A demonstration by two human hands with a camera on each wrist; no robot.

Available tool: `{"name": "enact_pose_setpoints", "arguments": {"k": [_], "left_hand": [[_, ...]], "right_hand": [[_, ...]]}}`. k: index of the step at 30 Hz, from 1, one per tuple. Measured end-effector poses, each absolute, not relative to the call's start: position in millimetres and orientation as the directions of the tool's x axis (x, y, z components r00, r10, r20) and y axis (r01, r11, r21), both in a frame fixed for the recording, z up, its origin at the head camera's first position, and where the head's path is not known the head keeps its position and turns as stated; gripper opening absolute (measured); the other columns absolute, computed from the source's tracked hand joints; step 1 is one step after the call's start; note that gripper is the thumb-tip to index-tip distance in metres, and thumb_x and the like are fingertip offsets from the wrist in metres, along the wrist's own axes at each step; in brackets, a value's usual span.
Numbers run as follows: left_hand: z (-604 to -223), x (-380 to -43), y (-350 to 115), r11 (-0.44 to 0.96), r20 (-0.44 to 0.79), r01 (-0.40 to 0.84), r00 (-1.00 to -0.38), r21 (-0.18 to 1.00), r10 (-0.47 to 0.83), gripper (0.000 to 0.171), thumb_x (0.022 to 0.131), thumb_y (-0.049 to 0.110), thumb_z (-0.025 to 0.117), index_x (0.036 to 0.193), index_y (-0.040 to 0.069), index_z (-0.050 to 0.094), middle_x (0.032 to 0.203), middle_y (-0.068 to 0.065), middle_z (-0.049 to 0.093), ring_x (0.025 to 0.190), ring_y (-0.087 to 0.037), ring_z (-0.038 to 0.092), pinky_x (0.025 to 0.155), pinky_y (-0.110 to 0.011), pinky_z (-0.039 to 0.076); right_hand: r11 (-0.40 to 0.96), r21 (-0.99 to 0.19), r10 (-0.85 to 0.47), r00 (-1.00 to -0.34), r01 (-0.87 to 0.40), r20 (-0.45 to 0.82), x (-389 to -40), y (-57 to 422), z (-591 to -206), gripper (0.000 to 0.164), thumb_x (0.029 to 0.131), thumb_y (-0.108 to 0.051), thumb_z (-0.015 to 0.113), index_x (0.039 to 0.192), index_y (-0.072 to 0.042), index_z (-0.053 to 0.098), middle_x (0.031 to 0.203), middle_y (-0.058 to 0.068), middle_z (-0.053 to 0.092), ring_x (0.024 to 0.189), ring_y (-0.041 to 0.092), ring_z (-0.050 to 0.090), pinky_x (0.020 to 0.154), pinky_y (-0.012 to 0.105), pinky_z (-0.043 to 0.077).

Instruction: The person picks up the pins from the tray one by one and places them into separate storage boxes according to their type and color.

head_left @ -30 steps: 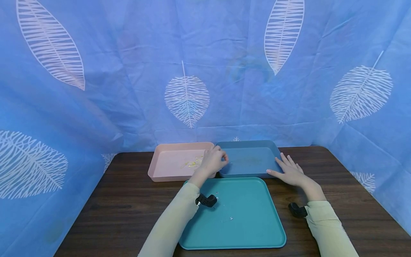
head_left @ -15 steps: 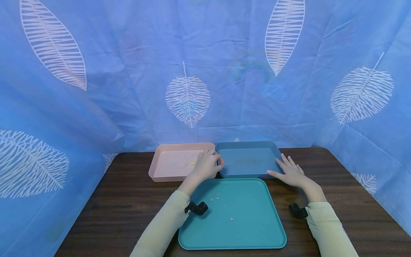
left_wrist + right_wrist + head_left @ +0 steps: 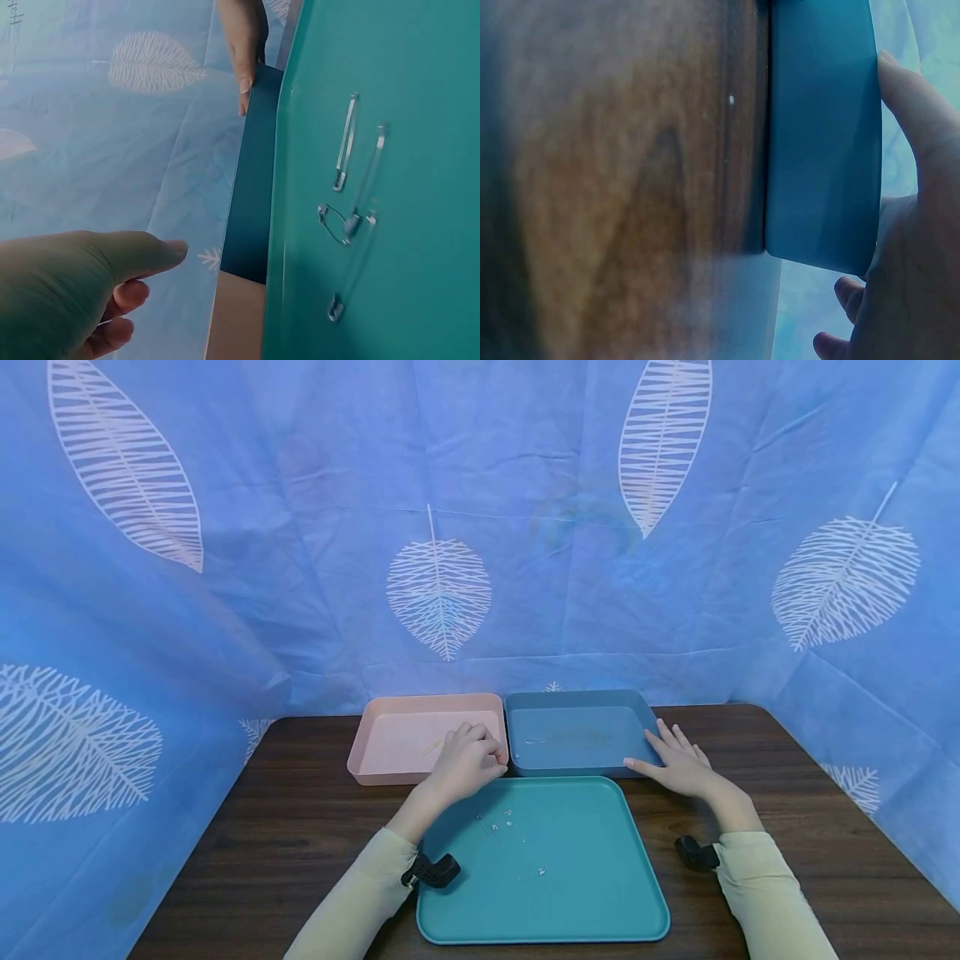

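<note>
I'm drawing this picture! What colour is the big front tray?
The big front tray is teal, a bluish green; it shows best in the head view.

The pins (image 3: pixel 347 141) are bright metal wire with a glossy finish. The teal tray (image 3: pixel 585 902) appears to be plastic, smooth, with a soft sheen. The blue tray (image 3: pixel 600 722) and pink tray (image 3: pixel 405 727) have smooth, plastic-looking walls, mostly matt. The surface (image 3: pixel 247 860) shows wood grain under a low-sheen finish. The backdrop (image 3: pixel 517 585) is printed cloth, matt and creased. The sleeves (image 3: pixel 772 893) are matt cloth, lightly wrinkled.
</note>
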State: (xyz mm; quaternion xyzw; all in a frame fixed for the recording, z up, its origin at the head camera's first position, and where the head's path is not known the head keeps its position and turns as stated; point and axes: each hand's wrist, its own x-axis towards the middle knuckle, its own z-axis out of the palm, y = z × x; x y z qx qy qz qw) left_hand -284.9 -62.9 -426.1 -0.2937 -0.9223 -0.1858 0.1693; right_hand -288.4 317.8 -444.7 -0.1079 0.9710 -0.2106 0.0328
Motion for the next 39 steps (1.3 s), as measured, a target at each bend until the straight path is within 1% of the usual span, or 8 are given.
{"name": "enact_pose_setpoints", "arguments": {"k": [3,6,12,17,21,27,35,39], "left_hand": [[-426.9,-279.7,-68.3,0.752,0.409,0.611,-0.769,0.248,0.49,0.008,0.084,0.024,0.075,0.077,0.024,0.071,0.087,0.006,0.056,0.085,-0.013,0.045,0.075,-0.03,0.034],[-427.9,-275.4,-73.7,0.743,0.39,0.62,-0.768,0.253,0.508,0.006,0.084,0.023,0.075,0.079,0.024,0.072,0.087,0.006,0.056,0.084,-0.013,0.044,0.075,-0.03,0.033],[-432.9,-269.5,-85.0,0.743,0.343,0.622,-0.773,0.247,0.533,0.008,0.083,0.026,0.077,0.079,0.027,0.071,0.085,0.008,0.054,0.082,-0.011,0.04,0.074,-0.03,0.03],[-436.0,-265.5,-92.1,0.741,0.283,0.616,-0.785,0.267,0.551,0.007,0.083,0.029,0.078,0.081,0.027,0.071,0.089,0.006,0.057,0.087,-0.011,0.043,0.077,-0.031,0.033],[-436.6,-261.5,-95.0,0.728,0.228,0.631,-0.776,0.269,0.588,0.008,0.081,0.028,0.079,0.086,0.025,0.074,0.09,0.004,0.058,0.09,-0.012,0.045,0.08,-0.032,0.034],[-438.4,-257.5,-97.0,0.715,0.137,0.658,-0.751,0.237,0.646,0.013,0.08,0.03,0.08,0.091,0.026,0.076,0.094,0.007,0.058,0.093,-0.011,0.044,0.081,-0.031,0.036],[-439.9,-257.4,-97.4,0.716,0.067,0.659,-0.745,0.23,0.664,0.008,0.081,0.028,0.079,0.089,0.027,0.076,0.094,0.008,0.058,0.091,-0.01,0.044,0.079,-0.028,0.036],[-441.2,-257.8,-97.9,0.722,0.041,0.653,-0.747,0.23,0.663,0.005,0.083,0.029,0.077,0.088,0.028,0.075,0.094,0.008,0.058,0.092,-0.01,0.043,0.08,-0.028,0.035]], "right_hand": [[0.892,-0.412,-0.214,-0.977,-0.188,-0.018,-288.1,317.5,-444.9,0.094,0.091,-0.06,0.054,0.152,0.005,0.023,0.16,0.03,0.001,0.146,0.053,0.0,0.108,0.076,0.002],[0.889,-0.416,-0.216,-0.976,-0.192,-0.011,-288.5,318.0,-445.5,0.093,0.091,-0.058,0.054,0.152,0.006,0.023,0.16,0.031,0.002,0.145,0.054,0.001,0.107,0.077,0.003],[0.891,-0.411,-0.223,-0.974,-0.191,-0.03,-288.9,317.2,-444.4,0.094,0.092,-0.059,0.053,0.152,0.005,0.022,0.16,0.03,-0.001,0.146,0.054,-0.001,0.108,0.076,0.002],[0.889,-0.417,-0.22,-0.975,-0.188,-0.03,-288.8,316.9,-444.3,0.094,0.091,-0.06,0.053,0.152,0.005,0.021,0.16,0.03,-0.001,0.145,0.054,-0.001,0.108,0.076,0.001],[0.881,-0.434,-0.217,-0.976,-0.189,-0.016,-287.7,316.9,-444.3,0.095,0.091,-0.06,0.054,0.152,0.006,0.022,0.16,0.03,0.001,0.145,0.054,-0.001,0.108,0.076,0.001],[0.889,-0.419,-0.217,-0.976,-0.186,-0.027,-288.2,316.4,-443.5,0.094,0.091,-0.059,0.053,0.152,0.005,0.021,0.16,0.03,0.001,0.145,0.054,-0.001,0.109,0.076,0.001],[0.876,-0.439,-0.224,-0.975,-0.199,-0.005,-288.6,319.1,-448.1,0.094,0.091,-0.061,0.052,0.152,0.004,0.023,0.161,0.028,-0.001,0.146,0.053,-0.001,0.108,0.076,0.001],[0.88,-0.433,-0.22,-0.975,-0.196,-0.005,-288.3,318.5,-447.3,0.095,0.091,-0.061,0.052,0.152,0.006,0.023,0.16,0.03,-0.001,0.145,0.054,-0.002,0.108,0.076,0.0]]}}
